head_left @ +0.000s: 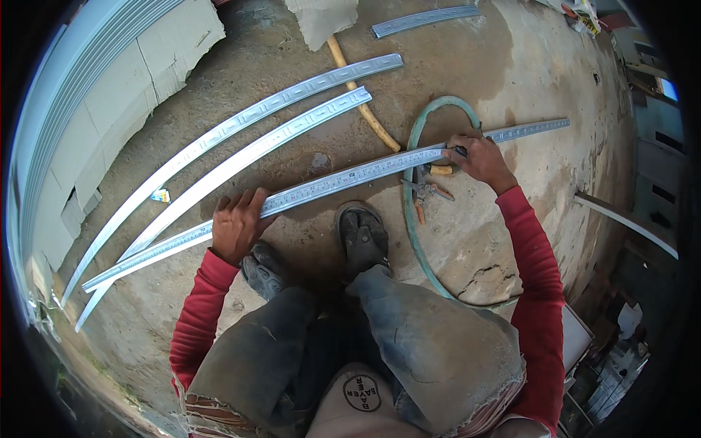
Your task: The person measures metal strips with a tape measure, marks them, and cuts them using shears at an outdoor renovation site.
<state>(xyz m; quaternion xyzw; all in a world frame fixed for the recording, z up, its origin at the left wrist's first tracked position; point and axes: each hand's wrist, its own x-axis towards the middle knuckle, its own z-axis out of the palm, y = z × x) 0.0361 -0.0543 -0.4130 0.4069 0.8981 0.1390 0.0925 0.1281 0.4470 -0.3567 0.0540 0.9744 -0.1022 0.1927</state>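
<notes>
A long silver metal channel (529, 131) crosses in front of my feet, rising to the right. Along it lies a metal ruler or tape with fine markings (350, 175). Fingers of my left hand (237, 225) are wrapped over the marked strip and channel left of centre. Further right, my right hand (478, 162) is closed at the channel, pinching a short dark pen-like thing (458, 150) against the strip. Two more silver channels, one farther (241, 120) and one nearer (252, 153), lie beyond it; the nearer one's left end passes beneath the held channel.
A green hose (410, 219) loops under the channel, beside pliers-like tools with orange handles (422, 191). Beyond lie a yellowish rod (365, 113) and a short channel piece (423, 20). Pale stacked panels (109, 95) stand at left; a metal bar (628, 225) is at right.
</notes>
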